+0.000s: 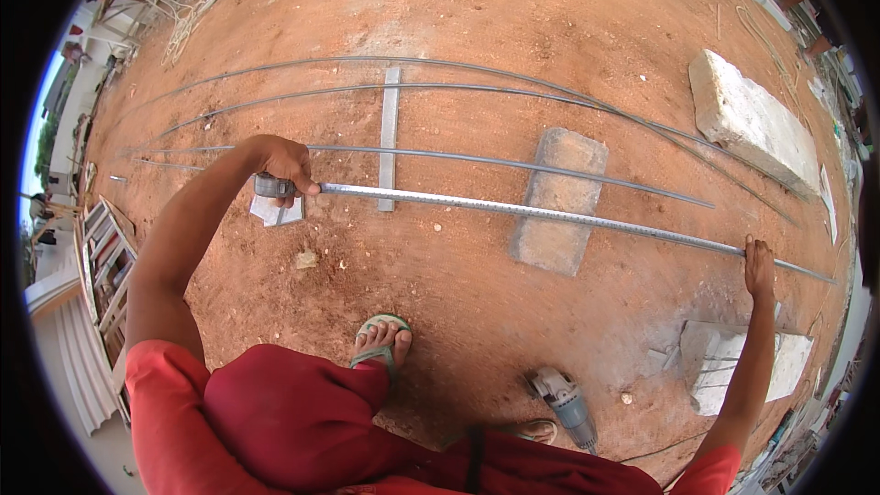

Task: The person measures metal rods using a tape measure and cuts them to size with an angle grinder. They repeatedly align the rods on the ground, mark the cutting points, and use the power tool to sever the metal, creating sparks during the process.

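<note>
My left hand (286, 163) grips a dark tape measure (272, 186). From its case the pale tape blade (513, 209) runs out to the right, stretched along a thin metal rod (807, 272). At the far end, my right hand (759, 266) is closed on the blade and the rod together, and the rod's tip sticks out past it. More thin rods (477, 158) lie beyond the tape, crossing a flat metal bar (390, 128) and a concrete block (559, 202). A white piece (278, 212) lies just under the tape case.
An angle grinder (566, 405) lies near my sandalled feet. A pale slab (756, 128) is at the far right, with another block (747, 367) beside my right forearm. Wooden frames (108, 261) and corrugated sheet (81, 357) stand at the left. The ground is reddish dirt.
</note>
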`<state>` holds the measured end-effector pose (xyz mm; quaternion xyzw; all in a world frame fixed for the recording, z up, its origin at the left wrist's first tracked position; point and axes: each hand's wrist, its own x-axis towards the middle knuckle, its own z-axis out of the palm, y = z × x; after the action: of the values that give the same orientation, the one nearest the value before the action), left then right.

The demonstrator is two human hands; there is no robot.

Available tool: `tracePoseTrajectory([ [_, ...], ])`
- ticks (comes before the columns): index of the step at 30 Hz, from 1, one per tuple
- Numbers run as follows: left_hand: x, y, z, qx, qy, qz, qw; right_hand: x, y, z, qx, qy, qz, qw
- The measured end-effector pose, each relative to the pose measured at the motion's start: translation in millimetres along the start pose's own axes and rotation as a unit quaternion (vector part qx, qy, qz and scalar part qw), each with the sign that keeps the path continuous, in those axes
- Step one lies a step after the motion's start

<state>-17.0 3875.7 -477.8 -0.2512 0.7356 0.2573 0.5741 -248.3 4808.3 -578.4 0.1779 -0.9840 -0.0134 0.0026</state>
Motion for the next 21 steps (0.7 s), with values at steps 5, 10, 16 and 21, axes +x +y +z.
tracePoseTrajectory([
  [5, -11, 8, 11, 0.034, 0.073, -0.009, 0.997, -4, -8, -7, -0.006, -0.002, 0.013, 1.0],
  [10, -15, 9, 27, -0.017, 0.147, -0.007, 0.989, -1, -11, -7, -0.01, 0.002, 0.014, 1.0],
  [16, -8, 3, 25, -0.073, 0.106, 0.018, 0.991, -1, -10, -4, 0.008, 0.011, 0.01, 1.0],
  [21, -3, -2, 23, -0.076, 0.111, 0.033, 0.99, -1, -17, -12, 0.021, 0.003, 0.023, 1.0],
])
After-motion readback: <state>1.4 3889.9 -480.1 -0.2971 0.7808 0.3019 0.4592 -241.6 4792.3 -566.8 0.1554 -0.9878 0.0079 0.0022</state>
